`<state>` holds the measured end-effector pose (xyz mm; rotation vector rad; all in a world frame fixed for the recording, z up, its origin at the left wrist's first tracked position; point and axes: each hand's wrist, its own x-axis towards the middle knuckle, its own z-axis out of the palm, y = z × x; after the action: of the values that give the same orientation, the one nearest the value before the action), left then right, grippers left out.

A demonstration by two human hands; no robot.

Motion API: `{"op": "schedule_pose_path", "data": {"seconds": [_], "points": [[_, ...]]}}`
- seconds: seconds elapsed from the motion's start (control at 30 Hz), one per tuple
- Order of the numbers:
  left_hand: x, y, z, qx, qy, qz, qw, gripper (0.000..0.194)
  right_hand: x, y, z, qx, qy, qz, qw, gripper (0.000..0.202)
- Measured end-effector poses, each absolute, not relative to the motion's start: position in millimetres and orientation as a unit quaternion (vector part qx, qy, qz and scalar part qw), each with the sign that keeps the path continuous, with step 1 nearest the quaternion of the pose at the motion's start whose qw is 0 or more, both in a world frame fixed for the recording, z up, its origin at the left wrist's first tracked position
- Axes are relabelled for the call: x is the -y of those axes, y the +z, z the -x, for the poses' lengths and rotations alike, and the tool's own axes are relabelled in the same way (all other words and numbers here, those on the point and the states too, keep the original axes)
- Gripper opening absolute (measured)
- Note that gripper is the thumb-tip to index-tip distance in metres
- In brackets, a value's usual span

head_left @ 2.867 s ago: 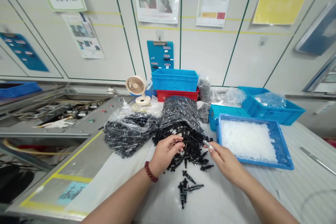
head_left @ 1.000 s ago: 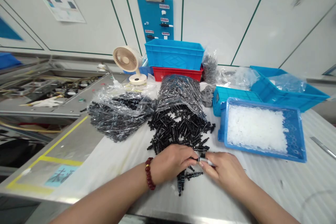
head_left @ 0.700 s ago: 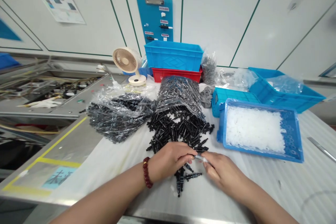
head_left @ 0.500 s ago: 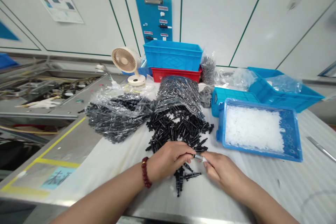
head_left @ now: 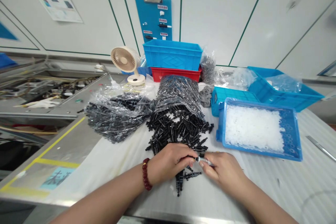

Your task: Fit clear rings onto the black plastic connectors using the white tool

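Observation:
My left hand (head_left: 169,162), with a dark red bead bracelet (head_left: 146,174) on its wrist, is closed in a pinch on a slim black plastic part (head_left: 195,159). Opposite it, my right hand (head_left: 225,171) pinches a short white-grey rod-like piece (head_left: 206,161). The two pieces meet end to end or nearly so; I cannot tell whether they touch. Beneath the hands lie several black parts with grey rings (head_left: 192,175). A heap of black parts (head_left: 174,129) spills from a clear plastic bag (head_left: 180,89) just beyond them.
A blue tray (head_left: 294,143) of small white rings (head_left: 253,127) stands at the right. Another bag of black parts (head_left: 118,117) lies at the left. Behind are a fan (head_left: 124,59), a blue bin (head_left: 172,56) on a red bin (head_left: 174,75), and more blue bins (head_left: 286,99). A metal strip (head_left: 321,147) lies far right.
The white-grey piece has shifted slightly right and shows more of its length, now slanting down to the right. Both hands have stayed nearly in place, with fingers slightly moved.

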<state>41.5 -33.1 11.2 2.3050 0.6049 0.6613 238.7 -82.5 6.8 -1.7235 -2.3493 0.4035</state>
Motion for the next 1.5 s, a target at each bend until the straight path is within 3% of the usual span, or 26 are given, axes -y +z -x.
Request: {"op": "schedule_pose_path", "data": {"seconds": [0.4,0.57,0.77,1.03,1.23,1.5], "points": [[30.1,11.1,-35.5,-0.257,0.267,-0.877,0.305,0.017,79.9,10.1,-238.2,0.756,0.113,0.641,0.072,0.031],[23.6,22.8,-27.1,-0.221,0.198,-0.91,0.29,0.015,78.3,11.7,-244.2,0.747,0.184,0.62,0.153,0.022],[15.0,12.3,-31.8,-0.325,0.151,-0.927,0.114,0.02,77.7,9.1,-249.2,0.746,0.217,0.585,0.233,0.025],[15.6,4.6,-40.3,-0.298,0.053,-0.953,-0.008,0.017,79.9,13.5,-243.2,0.726,0.254,0.612,0.187,0.024],[11.2,3.5,-38.0,-0.299,0.18,-0.937,0.001,0.015,78.7,15.1,-242.4,0.746,0.26,0.584,0.183,0.025],[14.2,5.9,-36.1,-0.278,0.298,-0.903,0.137,0.027,77.5,8.9,-245.5,0.76,0.216,0.595,0.148,0.022]]}}
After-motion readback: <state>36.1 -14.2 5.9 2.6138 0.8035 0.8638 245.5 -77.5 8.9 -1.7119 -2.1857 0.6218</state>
